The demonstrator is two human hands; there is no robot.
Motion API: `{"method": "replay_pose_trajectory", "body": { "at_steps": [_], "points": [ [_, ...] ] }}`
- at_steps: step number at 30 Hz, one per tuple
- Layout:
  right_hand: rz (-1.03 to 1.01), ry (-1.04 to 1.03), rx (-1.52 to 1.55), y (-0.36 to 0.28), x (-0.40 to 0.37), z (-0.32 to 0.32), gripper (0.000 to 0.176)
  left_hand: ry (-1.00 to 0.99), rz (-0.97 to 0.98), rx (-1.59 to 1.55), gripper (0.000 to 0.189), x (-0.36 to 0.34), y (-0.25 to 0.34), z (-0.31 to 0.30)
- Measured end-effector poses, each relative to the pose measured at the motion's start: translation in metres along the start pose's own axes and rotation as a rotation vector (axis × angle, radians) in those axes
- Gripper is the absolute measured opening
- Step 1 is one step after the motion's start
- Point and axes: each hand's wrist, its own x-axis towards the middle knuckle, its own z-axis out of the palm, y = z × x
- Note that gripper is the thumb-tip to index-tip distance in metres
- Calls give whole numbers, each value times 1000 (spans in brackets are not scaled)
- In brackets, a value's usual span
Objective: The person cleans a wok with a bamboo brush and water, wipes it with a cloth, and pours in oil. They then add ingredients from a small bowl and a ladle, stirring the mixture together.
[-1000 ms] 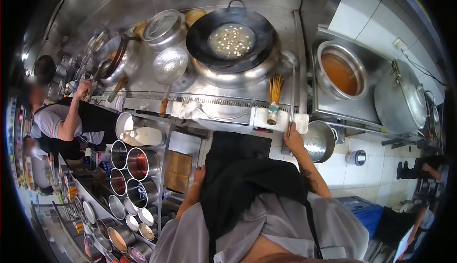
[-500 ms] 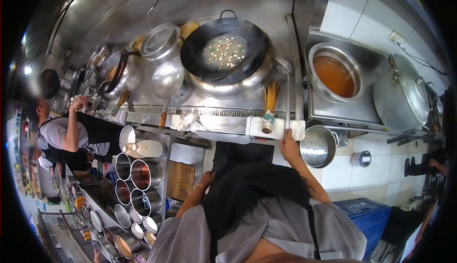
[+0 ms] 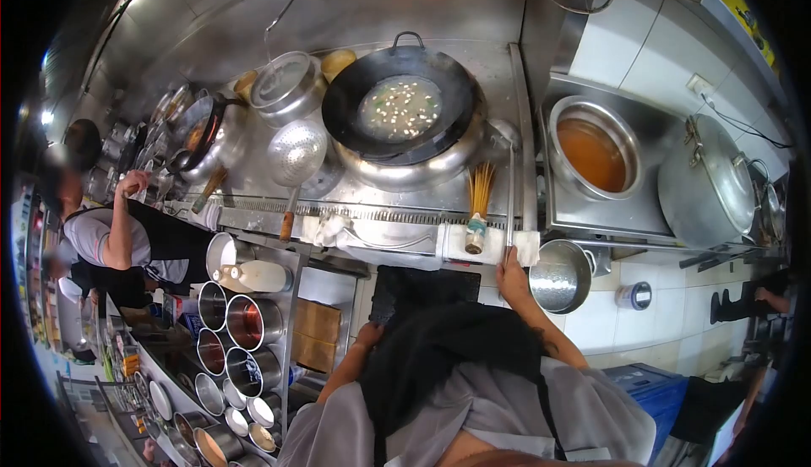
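My right hand [image 3: 512, 276] is wrapped round the handle end of a long ladle [image 3: 510, 201]. The ladle's bowl lies up on the stove top, to the right of the wok. Beside my apron hangs my left hand [image 3: 368, 335], low at my side; its fingers are too small and partly hidden to make out. On the burner sits a black wok [image 3: 346, 112] with pale cubes and green bits in cloudy liquid [image 3: 400, 109]. A bamboo brush [image 3: 479, 214] rests on a white cloth [image 3: 525, 249] just left of the ladle handle.
A perforated strainer [image 3: 297, 153] lies left of the wok. To the right stand a pot of orange-brown liquid [image 3: 635, 142] and a large lidded pot [image 3: 705, 184]. Several steel containers [image 3: 245, 322] fill the left counter. A co-worker [image 3: 118, 235] stands at the far left.
The view has tipped slightly, so the stove sits a little lower in the picture. Both my hands and the ladle keep nearly the same places.
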Motion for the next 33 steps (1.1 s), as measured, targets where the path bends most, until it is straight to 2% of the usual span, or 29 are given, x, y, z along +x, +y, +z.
{"method": "replay_pose_trajectory", "body": {
  "at_steps": [2,5,8,11,14,17,20,23,26,29,32,33],
  "points": [
    [-11,9,-8,3,2,3,65,4,-56,-91,48,-8,6,-8],
    [-9,-4,-13,6,2,4,66,38,-70,-38,47,-18,16,-15],
    [-12,10,-34,9,3,7,67,33,-201,-128,46,-11,5,-8],
    [3,12,-45,6,-1,5,68,-9,-176,-128,47,-8,0,-6],
    [21,20,-47,3,0,6,67,10,-8,-40,48,-2,-5,-1],
    [18,24,-52,5,0,6,67,-49,-151,-176,52,11,-1,0],
    [8,15,-67,6,2,6,66,-17,-166,-361,57,23,2,4],
    [14,9,-73,6,0,5,66,-153,64,-639,66,22,12,-4],
    [36,-11,-70,4,1,3,67,-307,-106,-689,70,20,33,-20],
    [41,0,-68,0,0,6,68,-380,-96,-658,71,26,36,-21],
    [19,18,-84,9,2,9,69,-401,-58,-317,70,40,38,-27],
    [9,18,-87,9,3,10,70,-356,-82,-324,70,40,38,-22]
  ]
}}
